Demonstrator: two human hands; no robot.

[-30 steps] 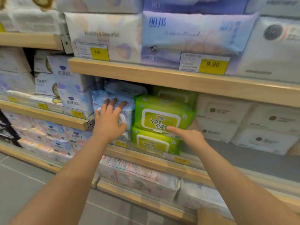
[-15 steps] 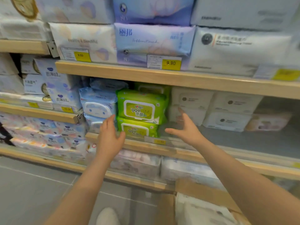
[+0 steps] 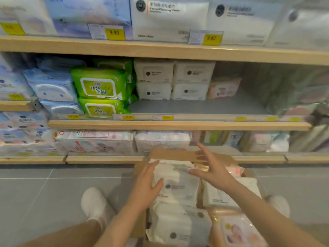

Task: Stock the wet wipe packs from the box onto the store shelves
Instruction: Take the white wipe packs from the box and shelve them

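A brown cardboard box (image 3: 170,154) stands on the floor below the shelves, filled with white wet wipe packs (image 3: 178,186) and a pink pack (image 3: 238,230). My left hand (image 3: 146,186) hovers at the left side of the top white pack, fingers spread, holding nothing. My right hand (image 3: 211,168) is spread above that pack's right side, also holding nothing. On the middle shelf (image 3: 178,125) stand blue packs (image 3: 53,86), green packs (image 3: 101,86), white packs (image 3: 170,81) and one pink pack (image 3: 224,88).
The grey shelf board (image 3: 204,106) in front of the white packs is bare. Upper shelf holds large tissue packs (image 3: 169,18) with yellow price tags. Bottom shelf carries more packs (image 3: 94,141). My white shoes (image 3: 94,204) rest on the grey tile floor beside the box.
Both hands left the packs on the middle shelf and dropped down to the box; the view tilted down and shifted right, bringing the box and my feet into sight.
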